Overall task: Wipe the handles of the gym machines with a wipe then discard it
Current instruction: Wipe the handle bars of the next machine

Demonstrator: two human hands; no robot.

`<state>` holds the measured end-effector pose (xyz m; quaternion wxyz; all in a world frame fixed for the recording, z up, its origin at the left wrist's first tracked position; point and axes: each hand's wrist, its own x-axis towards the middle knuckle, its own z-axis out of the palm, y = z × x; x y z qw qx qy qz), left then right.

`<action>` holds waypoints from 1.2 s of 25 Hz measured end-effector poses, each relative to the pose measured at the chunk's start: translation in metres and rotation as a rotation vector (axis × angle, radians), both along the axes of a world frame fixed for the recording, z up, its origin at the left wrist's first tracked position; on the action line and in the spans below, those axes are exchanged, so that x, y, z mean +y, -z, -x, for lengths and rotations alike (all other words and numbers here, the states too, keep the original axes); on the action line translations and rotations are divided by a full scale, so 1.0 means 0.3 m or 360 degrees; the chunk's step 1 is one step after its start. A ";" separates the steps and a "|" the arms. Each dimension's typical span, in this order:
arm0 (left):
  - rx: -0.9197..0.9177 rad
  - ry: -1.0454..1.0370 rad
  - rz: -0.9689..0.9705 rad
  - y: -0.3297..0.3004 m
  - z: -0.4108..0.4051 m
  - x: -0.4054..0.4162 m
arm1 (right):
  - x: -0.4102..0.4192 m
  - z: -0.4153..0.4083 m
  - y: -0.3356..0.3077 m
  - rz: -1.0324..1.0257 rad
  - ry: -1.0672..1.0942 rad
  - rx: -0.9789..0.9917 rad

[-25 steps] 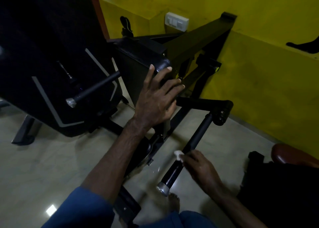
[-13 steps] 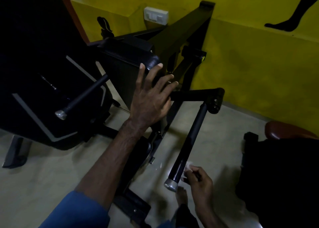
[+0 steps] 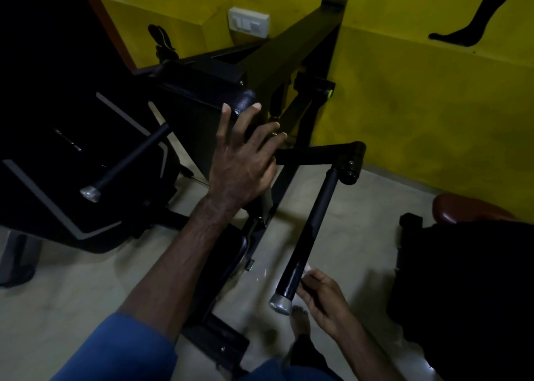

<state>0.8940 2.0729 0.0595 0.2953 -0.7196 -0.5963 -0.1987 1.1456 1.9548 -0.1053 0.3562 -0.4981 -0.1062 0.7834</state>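
1. Left handle bar point(image 3: 130, 161): black rod with a silver end cap, jutting from the dark machine at far left; not touched. Rigid and fixed, probably; a wipe wrapped round the shaft and slid along its length should suit it.
2. Black padded rest point(image 3: 208, 106): glossy upholstered edge at upper centre, on the black steel frame point(image 3: 291, 54). Firm but slightly yielding by the look; a plausible place to brace.
3. Left hand point(image 3: 242, 161): fingers straight and spread apart, tips at the edge of the pad, gripping nothing; whether the palm actually bears on the machine, cannot tell.
4. Right handle bar point(image 3: 312, 230): long black grip, sloping from a pivot joint point(image 3: 351, 164) down to a silver end cap point(image 3: 279, 304). Surface shiny, so likely smooth and somewhat slippery; stiff, fixed at one end, apt to swing at the joint if pushed sideways. Best taken round the shaft rather than at the cap.
5. Wipe point(image 3: 308, 267): small pale scrap, just visible between the bar and the fingers near the lower end. Soft, thin and light, probably; liable to bunch or tear, so better kept flat under the fingertips.
6. Right hand point(image 3: 323, 294): fingers curled, pinching the wipe against the right side of the bar just above the cap.
7. Bare foot point(image 3: 300, 320): on the pale floor point(image 3: 86, 288) just below the cap.
8. Brown seat pad point(image 3: 468, 210): at far right, in front of the yellow wall point(image 3: 433, 115).
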 end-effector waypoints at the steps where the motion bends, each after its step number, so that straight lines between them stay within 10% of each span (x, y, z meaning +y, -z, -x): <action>1: -0.0006 -0.0014 -0.0013 0.002 -0.006 0.002 | -0.008 -0.009 0.018 0.0008 -0.0082 0.0087; 21: -0.0039 -0.0206 -0.0028 -0.005 -0.051 0.002 | 0.219 0.013 0.208 0.0162 -0.0546 0.0756; 30: -0.0006 -0.0192 -0.0023 -0.002 -0.051 0.007 | 0.388 -0.118 0.096 -0.0133 -0.0019 -0.0049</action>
